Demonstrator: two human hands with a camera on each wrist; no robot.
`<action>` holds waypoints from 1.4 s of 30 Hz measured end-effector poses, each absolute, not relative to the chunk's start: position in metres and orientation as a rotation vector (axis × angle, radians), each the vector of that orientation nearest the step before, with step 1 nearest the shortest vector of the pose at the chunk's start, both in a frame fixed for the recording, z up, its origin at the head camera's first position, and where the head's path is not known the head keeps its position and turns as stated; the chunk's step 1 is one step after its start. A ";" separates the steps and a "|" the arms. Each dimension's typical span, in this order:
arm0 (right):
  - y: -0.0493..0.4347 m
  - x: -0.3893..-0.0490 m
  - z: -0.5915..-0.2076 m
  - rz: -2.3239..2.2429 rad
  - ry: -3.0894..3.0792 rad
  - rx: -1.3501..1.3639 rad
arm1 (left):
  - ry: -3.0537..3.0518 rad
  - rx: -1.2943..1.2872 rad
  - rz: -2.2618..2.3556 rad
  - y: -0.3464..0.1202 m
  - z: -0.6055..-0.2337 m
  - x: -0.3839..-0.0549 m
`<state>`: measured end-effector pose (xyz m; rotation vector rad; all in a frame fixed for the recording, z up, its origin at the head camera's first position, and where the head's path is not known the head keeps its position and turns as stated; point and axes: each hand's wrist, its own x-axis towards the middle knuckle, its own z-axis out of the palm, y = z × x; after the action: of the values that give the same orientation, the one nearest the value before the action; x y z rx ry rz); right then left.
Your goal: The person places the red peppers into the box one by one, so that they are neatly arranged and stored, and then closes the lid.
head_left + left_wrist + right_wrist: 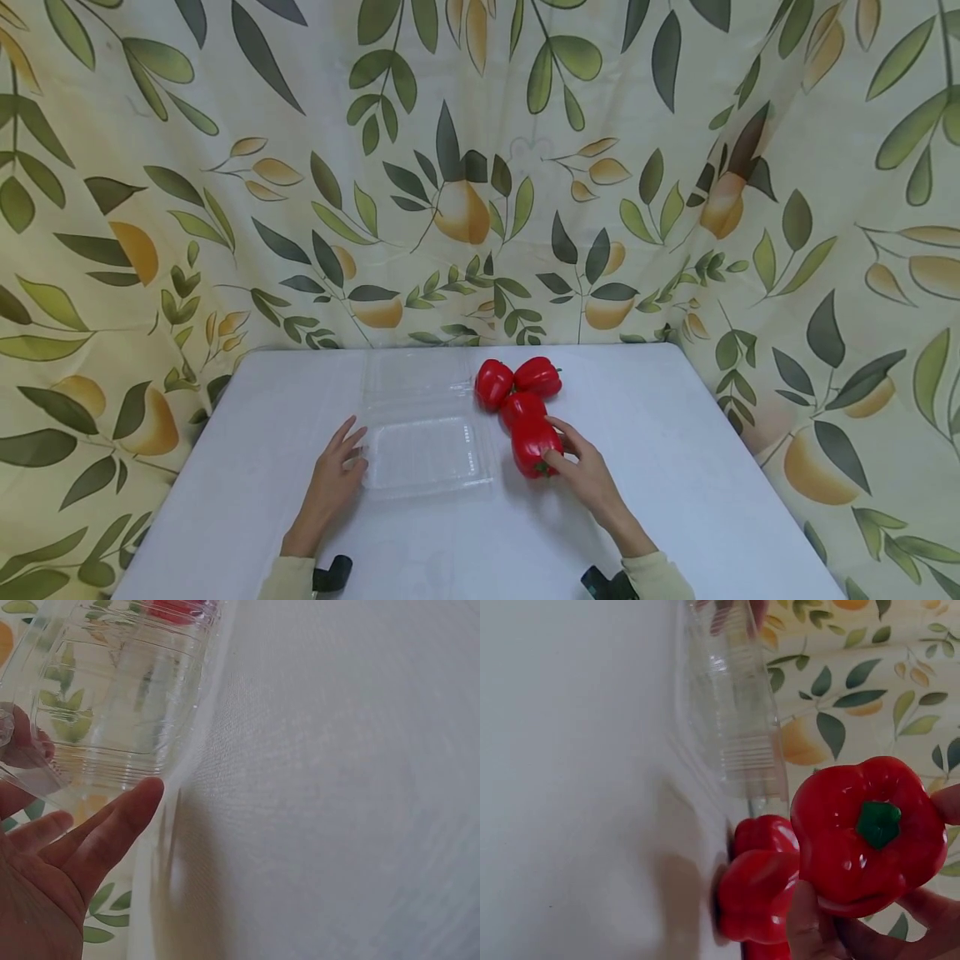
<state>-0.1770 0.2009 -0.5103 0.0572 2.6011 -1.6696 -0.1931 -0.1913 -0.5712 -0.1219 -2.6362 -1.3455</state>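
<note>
My right hand (588,475) grips a red bell pepper (534,446) with a green stem (879,823), thumb on one side and fingers on the other. In the right wrist view this pepper is held up off the white surface. Several more red bell peppers (537,377) are grouped just beyond it. My left hand (335,479) is at the left edge of a clear plastic clamshell container (423,487), which lies with its lid (417,371) folded back. In the left wrist view the left fingers look loosely extended beside the container's end wall.
A white-covered table (645,400) carries everything. Behind and at both sides hangs a curtain (465,275) printed with leaves and fruit. The peppers lie along the container's right side. A dark wrist strap (333,575) shows at the left sleeve.
</note>
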 end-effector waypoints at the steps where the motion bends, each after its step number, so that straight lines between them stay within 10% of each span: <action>1: 0.201 -0.177 -0.509 -1.674 2.601 0.060 | -2.638 -0.123 -1.348 -0.191 -0.571 -0.193; 42: 0.160 -0.190 -0.491 -1.847 2.469 -0.055 | -2.634 -0.104 -1.357 -0.191 -0.573 -0.193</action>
<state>-0.1905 0.1599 -0.4911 -0.0551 2.4693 -1.8467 -0.1929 -0.1909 -0.5730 -0.1037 -2.6339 -1.3569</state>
